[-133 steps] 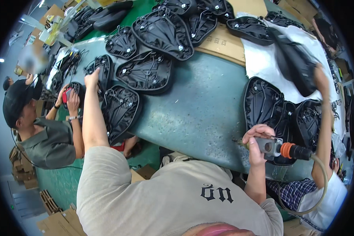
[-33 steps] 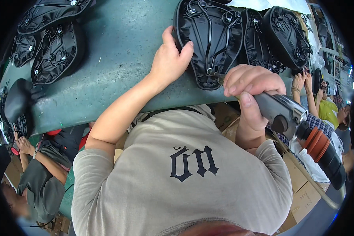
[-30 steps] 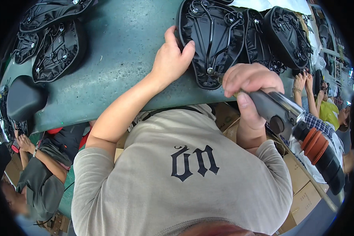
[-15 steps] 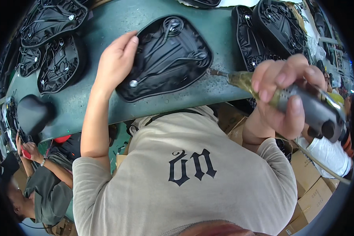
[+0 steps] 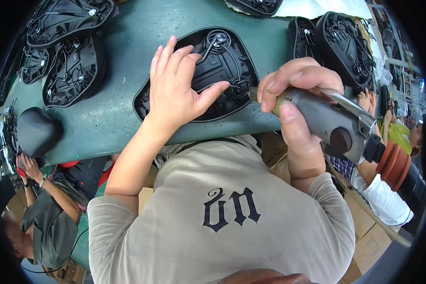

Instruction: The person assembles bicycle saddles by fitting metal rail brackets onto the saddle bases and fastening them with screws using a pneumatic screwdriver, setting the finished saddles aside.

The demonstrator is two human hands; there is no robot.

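Note:
A black bicycle saddle (image 5: 222, 66) lies upside down on the green workbench, its hollow underside and metal springs facing up. My left hand (image 5: 175, 90) rests over the left part of the saddle, fingers spread, with the thumb pointing at the right coil spring (image 5: 241, 86). Wrapped in the fingers of my right hand (image 5: 298, 87) is a grey air tool (image 5: 319, 116) with a metal lever and a ribbed red-brown rear sleeve. Its narrow front reaches the saddle's right edge beside that spring; the very tip is hard to make out.
More upturned saddles (image 5: 73, 71) sit at the far left, others (image 5: 343, 47) at the far right near white sheeting (image 5: 321, 8). A smooth black saddle (image 5: 39, 132) lies near the left edge. Co-workers (image 5: 57, 213) sit at both sides; cardboard boxes (image 5: 371, 246) stand below right.
My left hand has shifted from the saddle's left rim to over its inside, fingers now spread. My right hand has brought the air tool leftward, its front now at the right spring.

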